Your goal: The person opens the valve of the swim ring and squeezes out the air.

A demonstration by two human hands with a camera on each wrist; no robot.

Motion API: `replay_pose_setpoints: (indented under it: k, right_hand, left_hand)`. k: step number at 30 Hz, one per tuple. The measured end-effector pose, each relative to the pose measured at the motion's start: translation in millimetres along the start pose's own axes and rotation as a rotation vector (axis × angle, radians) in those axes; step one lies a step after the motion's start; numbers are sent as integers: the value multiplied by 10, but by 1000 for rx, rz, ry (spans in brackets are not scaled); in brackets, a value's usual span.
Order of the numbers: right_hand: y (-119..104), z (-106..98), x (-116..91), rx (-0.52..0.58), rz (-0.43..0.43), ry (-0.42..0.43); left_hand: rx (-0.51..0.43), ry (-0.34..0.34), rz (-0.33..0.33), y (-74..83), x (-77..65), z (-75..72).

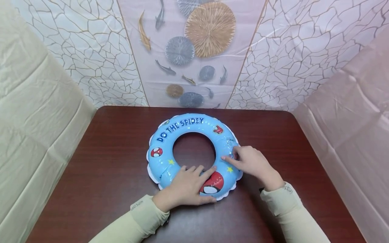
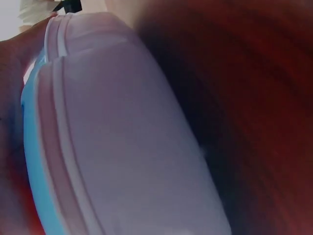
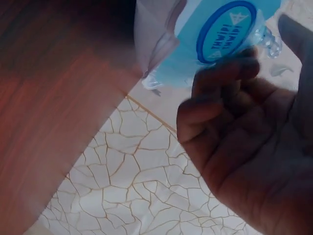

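Note:
A blue inflatable swim ring [image 1: 165, 135] lies on the table, printed with "DO THE SPIDEY", red masked faces and yellow stars. Across its near side rests my left hand [image 1: 186, 187], fingers spread toward the hole and thumb along the outer edge. My right hand [image 1: 253, 162] is at the ring's right side, index finger or thumb reaching over the blue top. The right wrist view has a clear air valve [image 3: 270, 43] between the thumb and the bent fingers [image 3: 205, 115], with a gap beside the thumb. In the left wrist view, the ring's pale underside [image 2: 127, 132] fills much of the frame.
The dark red-brown table [image 1: 106, 189] has rounded far corners. A patterned cloth backdrop [image 1: 100, 50] with fish and round motifs hangs behind it. Pale cloth walls [image 1: 33, 135] stand on both sides.

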State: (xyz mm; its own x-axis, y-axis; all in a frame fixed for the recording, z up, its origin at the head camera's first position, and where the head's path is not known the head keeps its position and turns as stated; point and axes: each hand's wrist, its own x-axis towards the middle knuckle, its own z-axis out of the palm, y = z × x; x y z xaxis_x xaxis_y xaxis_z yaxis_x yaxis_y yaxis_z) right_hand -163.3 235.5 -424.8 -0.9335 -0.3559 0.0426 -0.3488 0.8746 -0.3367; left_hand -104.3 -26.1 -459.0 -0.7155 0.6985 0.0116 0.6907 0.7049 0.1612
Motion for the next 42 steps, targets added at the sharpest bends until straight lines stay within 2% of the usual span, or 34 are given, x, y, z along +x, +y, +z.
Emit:
replay_pose_setpoints:
  k: [5,8,13,17,25,33,39,42]
  right_hand:
    - [-13,52,18,-11,-92,14]
    - [-24,102,32,-8,-108,38]
    - [-15,163,38,40,-133,57]
    - [1,176,42,58,-119,49]
    - [31,189,74,112,-60,-35]
    - [138,152,84,258,23,-95]
    - [202,165,110,289,-33,-79]
    - [250,163,83,313,-85,-42]
  left_hand:
    - [40,-11,-15,-30,19,-42]
    - [29,-9,-19,-35,33,-25]
    - [15,33,-39,-42,48,52]
    - [20,46,-49,-50,67,88]
    - [32,24,-58,-50,89,115]
    - [25,24,-51,-47,87,109]
    - [15,16,-53,-62,102,97]
    - [14,13,-53,-67,107,101]
